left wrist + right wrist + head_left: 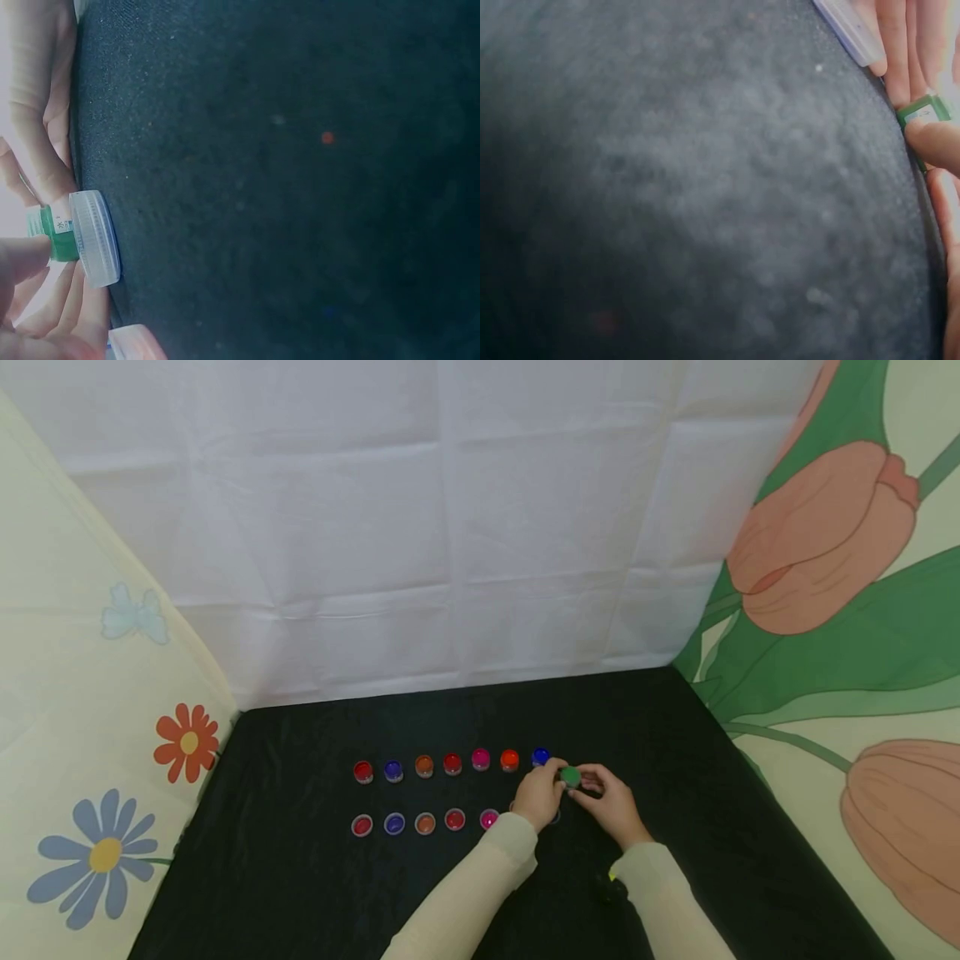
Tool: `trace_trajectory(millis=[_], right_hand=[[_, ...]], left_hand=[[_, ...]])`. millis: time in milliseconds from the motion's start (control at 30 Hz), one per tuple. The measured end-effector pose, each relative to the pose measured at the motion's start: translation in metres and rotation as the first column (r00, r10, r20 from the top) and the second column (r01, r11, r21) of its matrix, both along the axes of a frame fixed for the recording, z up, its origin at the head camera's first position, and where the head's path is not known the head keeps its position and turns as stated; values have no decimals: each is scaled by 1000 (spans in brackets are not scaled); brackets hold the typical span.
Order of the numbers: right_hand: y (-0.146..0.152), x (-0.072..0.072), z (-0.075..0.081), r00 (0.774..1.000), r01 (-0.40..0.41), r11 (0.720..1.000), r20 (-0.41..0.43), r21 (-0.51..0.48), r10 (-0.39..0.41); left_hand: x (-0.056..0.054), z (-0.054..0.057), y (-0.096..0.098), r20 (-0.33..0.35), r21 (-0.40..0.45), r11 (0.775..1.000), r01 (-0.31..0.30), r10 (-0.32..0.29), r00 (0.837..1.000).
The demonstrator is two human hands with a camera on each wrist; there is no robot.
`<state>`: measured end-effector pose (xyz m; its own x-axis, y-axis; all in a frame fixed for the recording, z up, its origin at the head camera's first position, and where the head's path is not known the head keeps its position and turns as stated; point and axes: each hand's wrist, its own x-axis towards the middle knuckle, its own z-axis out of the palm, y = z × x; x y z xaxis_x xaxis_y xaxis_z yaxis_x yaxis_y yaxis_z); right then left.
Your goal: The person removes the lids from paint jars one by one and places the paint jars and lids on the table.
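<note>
Between my two hands in the head view is a small paint pot with a green top (571, 777). My left hand (536, 797) pinches it from the left, and my right hand (617, 805) grips the opposite side with thumb and fingers. A white label shows on the green pot (61, 234) in the left wrist view, where a ribbed translucent lid (96, 238) stands in front of it. The right wrist view has a thumb pressed over the label of the green pot (924, 112). A blue pot (541, 756) sits just behind my left fingers.
Open paint pots, among them a red one (363, 772) and an orange one (509, 760), form a back row on the black cloth (300, 893). Clear-rimmed lids, such as a purple one (394, 823), lie in a row before them, partly hidden by my left arm.
</note>
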<state>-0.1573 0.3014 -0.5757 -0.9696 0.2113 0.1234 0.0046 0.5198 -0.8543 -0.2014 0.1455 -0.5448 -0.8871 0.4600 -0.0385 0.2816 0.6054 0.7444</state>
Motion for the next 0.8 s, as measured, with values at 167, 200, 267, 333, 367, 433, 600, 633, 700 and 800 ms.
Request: trace_trajectory(millis=[167,200,267,333,367,433,600,633,700,800], right_hand=[[-1,1,1,1000,20,1000,11,13,-20],[-2,1,2,1000,25,1000,13,9,-25],[-3,1,3,999,31,999,21,6,-31],[-3,1,4,999,39,999,26,3,-39],[-3,1,4,999,43,999,28,4,-43],[-3,1,4,998,48,999,29,5,-48],[-4,1,4,998,51,999,27,6,-51],[-4,1,4,998,50,999,28,7,-50],[-3,1,4,998,49,999,30,6,-49],[-3,0,4,998,48,999,33,5,-48]], left_hand=[[1,1,0,54,23,1000,-22,20,998],[1,2,0,59,24,999,-25,23,998],[2,3,0,56,27,999,-30,29,998],[2,4,-1,47,23,999,-32,31,998],[3,4,-1,43,23,999,-32,31,999],[2,3,0,21,13,1000,-28,27,999],[1,0,2,-55,-56,998,-3,0,998],[1,0,2,-64,-69,998,1,-5,998],[2,0,2,-72,-80,997,2,-8,997],[2,2,2,-63,-58,998,-6,2,998]])
